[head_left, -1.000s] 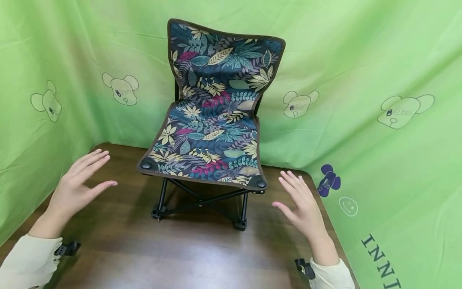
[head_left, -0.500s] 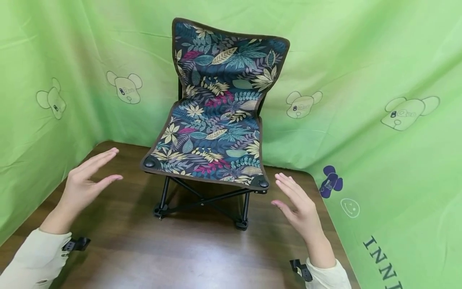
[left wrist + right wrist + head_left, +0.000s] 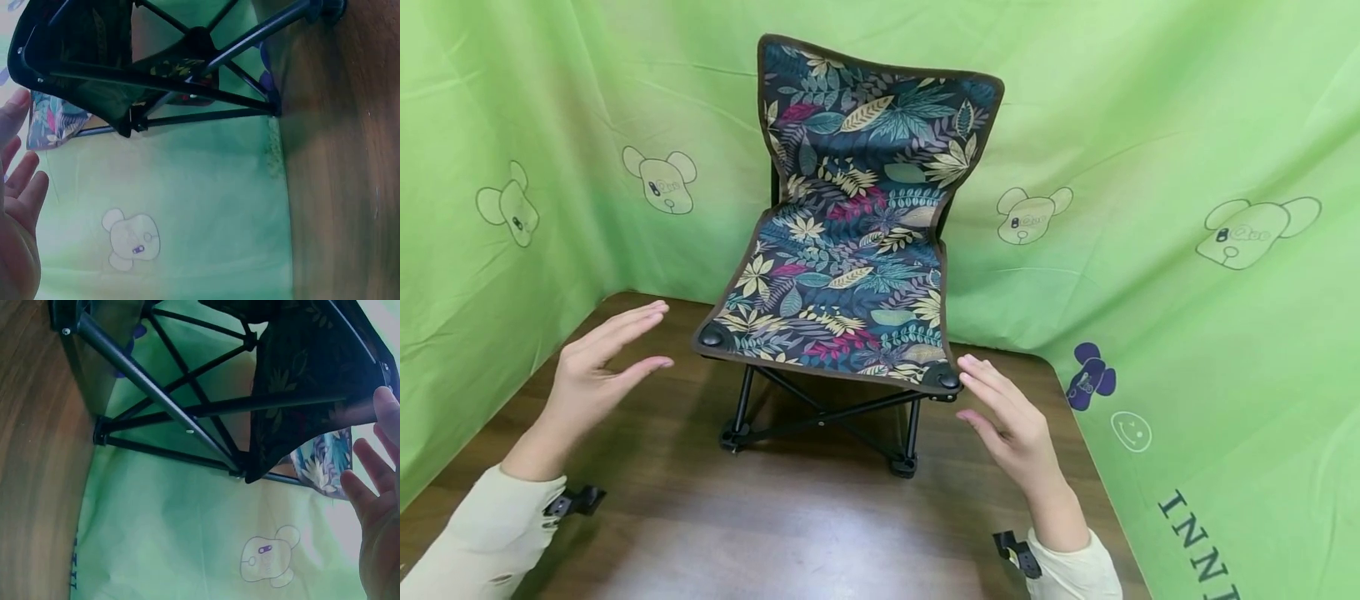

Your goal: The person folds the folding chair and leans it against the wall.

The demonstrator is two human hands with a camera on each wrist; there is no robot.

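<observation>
Two open hands flank a small folding chair (image 3: 850, 275) standing on a brown wooden table (image 3: 775, 533), close to the green cloth backdrop (image 3: 1187, 125) that wraps round the back and both sides. Head view: left hand (image 3: 597, 371) sits off the seat's front left corner, fingers straight and loosely spread, palm turned inward, not touching the chair, a clear gap to the fabric edge. Right hand (image 3: 1009, 417) is just beside the front right corner, fingers straight and slightly apart, fingertips (image 3: 972, 367) right at the black corner cap; contact or not, cannot tell from here. Neither hand holds anything. Head view alone gives the whole chair: leaf-print seat and upright back, black crossed legs, four feet on the table, cream sleeves at both wrists with black clips. Wrist views give the underside instead, which the head view mostly hides. Left wrist view: black frame tubes (image 3: 187, 81) crossing at a centre joint, dark underside of the seat, a strip of leaf print by the left hand (image 3: 19, 219), fingers straight, clear of the frame. Right wrist view: crossed black bars (image 3: 181, 406), a foot on the wood at top left, right hand (image 3: 375, 512) with spread fingers, one fingertip at the edge of the seat fabric. Bear drawings show on the cloth in all three views. No containers show; chair seat carries nothing.
</observation>
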